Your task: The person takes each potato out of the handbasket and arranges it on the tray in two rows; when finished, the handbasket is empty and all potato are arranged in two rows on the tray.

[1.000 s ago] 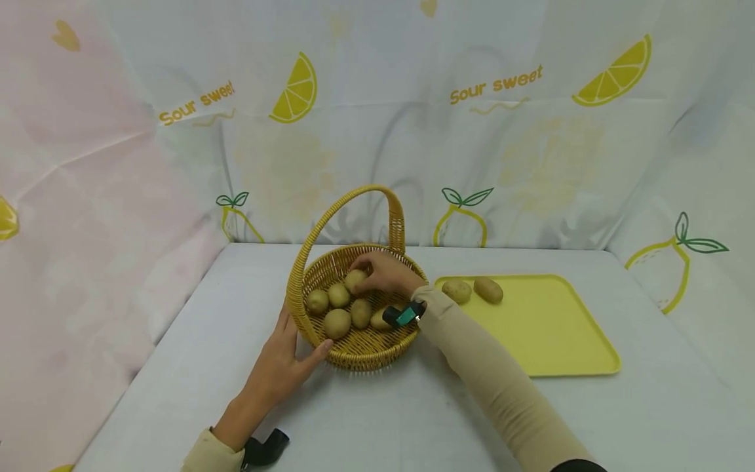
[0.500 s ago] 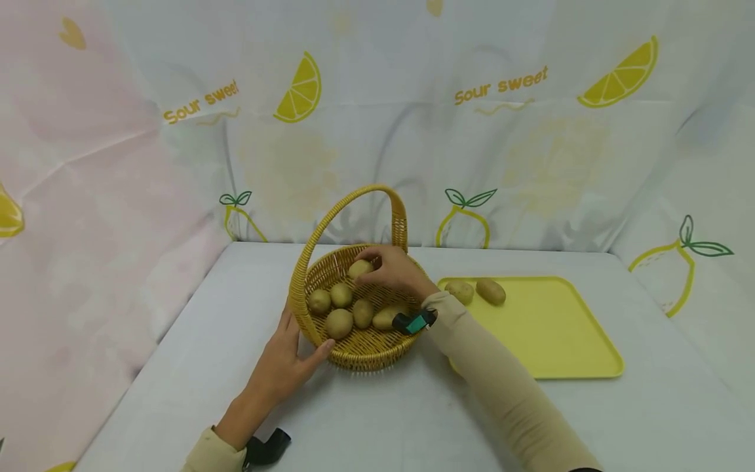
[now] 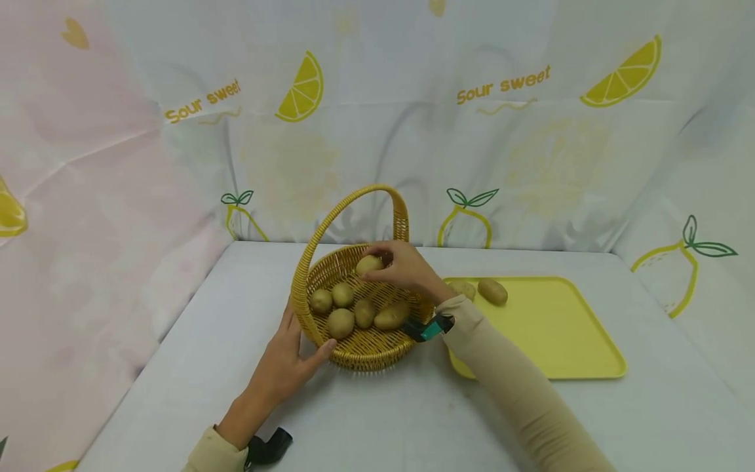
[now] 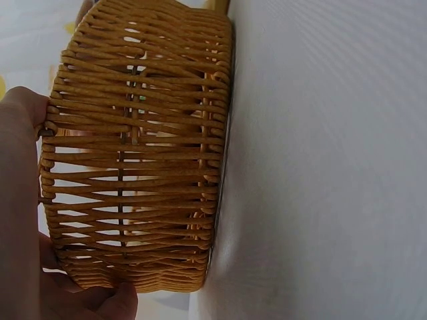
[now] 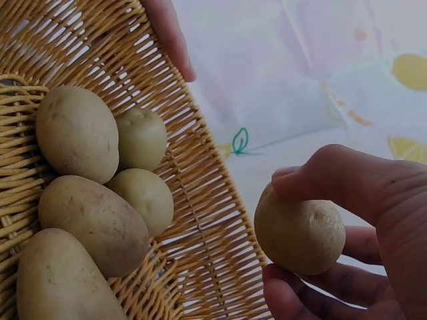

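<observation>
A wicker basket (image 3: 362,360) with a tall arched handle stands on the table, several potatoes (image 3: 341,323) inside it. My left hand (image 3: 282,360) grips its left side, the thumb over the near rim; in the left wrist view, the fingers (image 4: 120,303) curl against the weave. My right hand (image 3: 407,265) pinches one round potato (image 5: 300,230) between thumb and fingers, at the far right part of the basket. In the right wrist view, this potato is beside the rim, apart from the other potatoes (image 5: 77,133).
A yellow tray (image 3: 548,334) lies to the right of the basket, with two potatoes (image 3: 492,292) near its far left corner. My right forearm crosses over the tray's left edge. A lemon-print cloth (image 3: 377,131) hangs behind the white table (image 3: 377,419).
My right hand has lifted the round potato up and rightward, away from the others in the basket. The left hand keeps its grip on the basket, which stays in place.
</observation>
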{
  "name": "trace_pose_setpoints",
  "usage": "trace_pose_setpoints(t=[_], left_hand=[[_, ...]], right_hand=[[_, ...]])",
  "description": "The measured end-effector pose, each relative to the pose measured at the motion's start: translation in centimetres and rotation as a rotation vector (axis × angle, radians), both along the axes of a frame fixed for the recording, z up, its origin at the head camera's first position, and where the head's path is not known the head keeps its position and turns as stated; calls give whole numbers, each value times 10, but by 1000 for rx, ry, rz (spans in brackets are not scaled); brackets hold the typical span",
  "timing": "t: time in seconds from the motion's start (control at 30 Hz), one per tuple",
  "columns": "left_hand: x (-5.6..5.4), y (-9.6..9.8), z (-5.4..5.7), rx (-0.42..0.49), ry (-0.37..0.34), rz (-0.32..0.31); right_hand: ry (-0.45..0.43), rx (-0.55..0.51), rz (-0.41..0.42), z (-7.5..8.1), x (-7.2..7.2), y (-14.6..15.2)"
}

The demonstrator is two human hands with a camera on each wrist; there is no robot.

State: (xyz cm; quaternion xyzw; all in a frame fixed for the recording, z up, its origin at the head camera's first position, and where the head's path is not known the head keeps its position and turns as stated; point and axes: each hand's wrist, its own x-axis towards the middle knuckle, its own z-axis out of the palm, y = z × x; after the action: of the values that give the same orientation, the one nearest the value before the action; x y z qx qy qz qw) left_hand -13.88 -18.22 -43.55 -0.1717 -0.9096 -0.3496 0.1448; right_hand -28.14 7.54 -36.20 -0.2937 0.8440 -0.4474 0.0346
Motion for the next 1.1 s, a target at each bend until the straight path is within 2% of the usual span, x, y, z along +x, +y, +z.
trace_pose_setpoints(t=[0.37,0.77,1.1], left_hand=[[1,-1,1,5,2,3],[0,-2,1,10,2,0],[0,-2,1,1,0,1]], right_hand=[[63,-6,-52,1,10,15],[34,-56,-92,8,22,37],[26,-64,-141,2,33,62]])
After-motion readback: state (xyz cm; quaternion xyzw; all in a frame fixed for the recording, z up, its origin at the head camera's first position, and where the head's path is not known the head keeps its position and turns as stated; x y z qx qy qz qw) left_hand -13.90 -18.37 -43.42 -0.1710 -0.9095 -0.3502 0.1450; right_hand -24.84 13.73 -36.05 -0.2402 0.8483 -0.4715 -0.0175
